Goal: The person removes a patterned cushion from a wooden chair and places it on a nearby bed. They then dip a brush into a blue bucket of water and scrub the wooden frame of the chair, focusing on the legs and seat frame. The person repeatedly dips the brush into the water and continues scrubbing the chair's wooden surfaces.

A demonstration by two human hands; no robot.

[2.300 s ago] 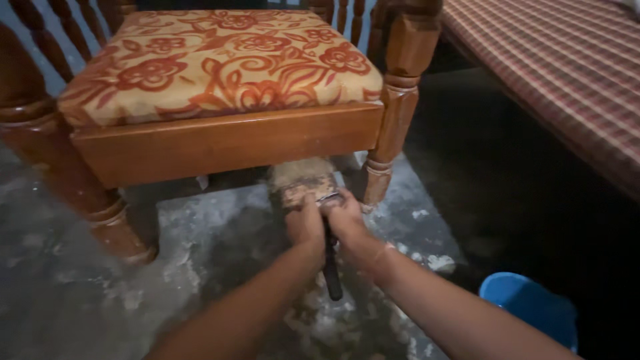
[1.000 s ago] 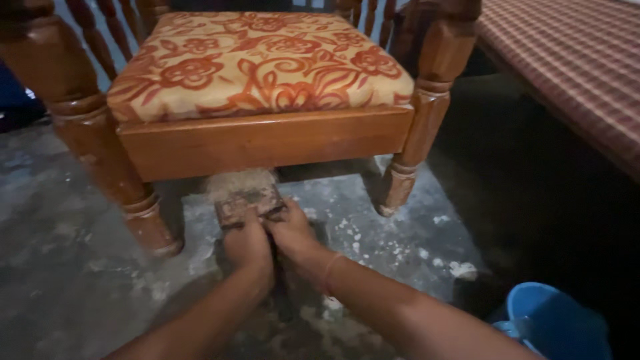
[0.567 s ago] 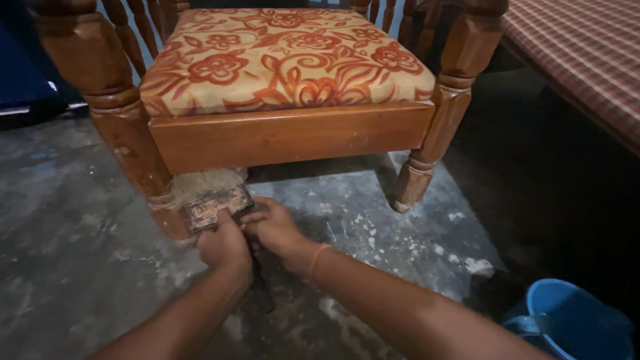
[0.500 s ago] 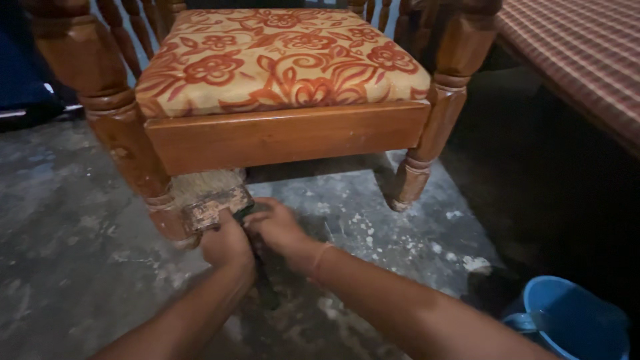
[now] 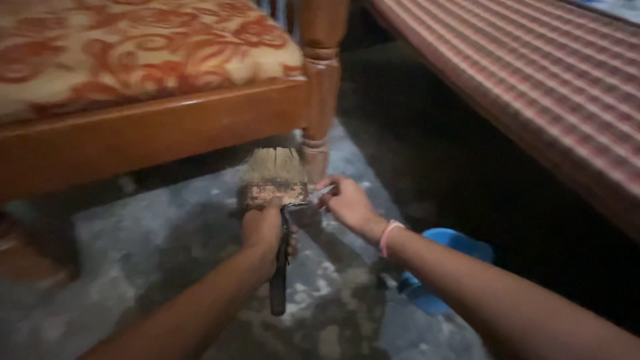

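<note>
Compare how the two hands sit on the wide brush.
The left hand wraps the dark handle of the worn wide brush in a closed grip; the right hand only touches the brush's side with loose fingers. The right wrist wears a pink band; the left is bare. Both meet at the brush's metal collar.

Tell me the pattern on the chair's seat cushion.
The seat cushion is cream with orange-red flowers and swirls, seen in the head view.

Cream cushion [image 5: 133,47] with orange-red flowers, brown wooden chair [image 5: 153,133], blue bucket [image 5: 440,267], red-checked mattress [image 5: 533,80], grey mottled floor [image 5: 167,247].
</note>
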